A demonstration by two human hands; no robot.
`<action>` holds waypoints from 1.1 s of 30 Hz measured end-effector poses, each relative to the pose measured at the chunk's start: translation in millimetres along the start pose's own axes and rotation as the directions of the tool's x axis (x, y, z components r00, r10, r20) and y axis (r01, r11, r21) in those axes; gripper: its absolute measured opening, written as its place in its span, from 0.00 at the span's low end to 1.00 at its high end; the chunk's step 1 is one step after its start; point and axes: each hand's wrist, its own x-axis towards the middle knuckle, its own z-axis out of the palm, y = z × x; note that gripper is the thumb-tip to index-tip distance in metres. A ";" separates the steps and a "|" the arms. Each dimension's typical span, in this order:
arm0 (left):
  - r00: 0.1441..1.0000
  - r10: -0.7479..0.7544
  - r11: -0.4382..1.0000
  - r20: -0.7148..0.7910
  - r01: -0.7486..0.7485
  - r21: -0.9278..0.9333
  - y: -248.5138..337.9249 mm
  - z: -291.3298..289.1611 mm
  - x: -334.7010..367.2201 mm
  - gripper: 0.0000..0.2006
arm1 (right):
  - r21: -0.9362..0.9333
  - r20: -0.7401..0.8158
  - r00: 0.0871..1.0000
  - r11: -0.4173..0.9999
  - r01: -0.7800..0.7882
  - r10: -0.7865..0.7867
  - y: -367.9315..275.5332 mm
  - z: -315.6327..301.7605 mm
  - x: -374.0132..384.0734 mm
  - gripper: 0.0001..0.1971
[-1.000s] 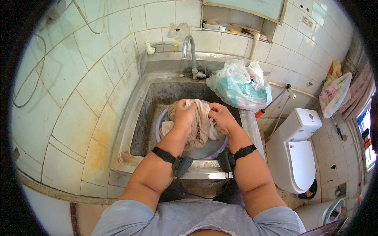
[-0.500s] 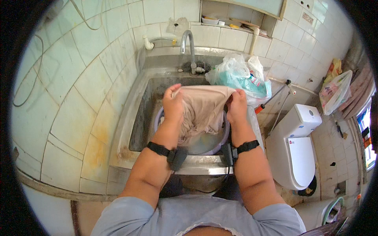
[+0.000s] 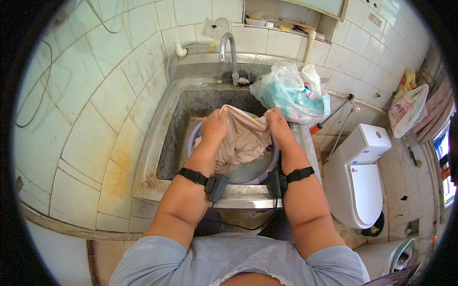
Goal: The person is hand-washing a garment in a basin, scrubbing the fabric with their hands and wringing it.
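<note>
Between my hands hangs a wet-looking beige cloth (image 3: 243,136), its lower part bunched in a purple-rimmed basin (image 3: 190,138). My left hand (image 3: 213,125) is closed on the cloth's upper left edge. My right hand (image 3: 280,126) grips its upper right edge. The cloth sags in folds between the two grips; its exact kind of garment or fabric piece cannot be made out. Cloudy water (image 3: 245,172) shows in the near part of the basin, which sits inside a stained metal sink (image 3: 174,155).
A curved faucet (image 3: 233,57) rises behind the basin. Plastic bags (image 3: 286,90) with bottles crowd the sink's right back corner. A white toilet (image 3: 365,195) stands to the right. Tiled wall (image 3: 112,105) borders the left. Black straps with small devices circle both my forearms.
My hands have come closer together and slightly lower. The cloth, stretched wide before, now sags between them, and more of the basin's rim shows.
</note>
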 end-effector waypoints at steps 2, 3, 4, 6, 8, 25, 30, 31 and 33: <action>0.999 -0.036 0.999 0.040 0.036 -0.009 0.0 -2.5 -0.6 0.26 | 0.009 0.034 0.998 0.999 -0.048 0.048 -9.6 2.8 -4.2 0.21; 0.994 -0.071 0.997 0.082 0.072 -0.021 2.4 -4.8 -1.1 0.27 | 0.010 0.036 0.998 0.999 -0.044 0.044 -9.2 3.9 -7.2 0.21; 0.995 -0.069 0.997 0.077 0.070 -0.020 -5.6 -0.5 2.2 0.27 | -0.216 0.125 0.992 0.976 -0.003 0.031 -8.0 5.2 -12.2 0.25; 0.996 -0.013 0.999 0.090 0.009 0.047 -20.4 0.6 9.2 0.28 | -0.491 0.208 0.977 0.869 0.059 0.051 -14.2 11.9 -23.0 0.29; 0.955 -0.164 0.976 0.249 0.194 -0.103 4.5 -5.4 -1.3 0.29 | -0.654 0.245 0.956 0.756 0.040 0.162 -22.8 2.8 -22.5 0.27; 0.995 0.059 0.953 0.076 -0.034 -0.300 73.1 -124.7 44.0 0.28 | -0.117 0.142 0.988 0.990 0.073 -0.056 -162.6 9.5 26.9 0.11; 0.985 0.108 0.945 -0.132 -0.143 -0.295 121.8 -157.5 49.7 0.25 | -0.247 0.093 0.931 0.898 0.364 -0.352 -197.9 3.4 55.4 0.10; 0.985 0.108 0.946 -0.138 -0.144 -0.291 128.6 -166.2 45.4 0.25 | -0.242 0.097 0.930 0.898 0.368 -0.355 -201.9 5.9 55.5 0.10; 0.988 0.078 0.940 -0.135 -0.118 -0.321 132.2 -171.9 42.8 0.23 | -0.194 0.095 0.911 0.890 0.412 -0.401 -203.9 7.6 56.1 0.09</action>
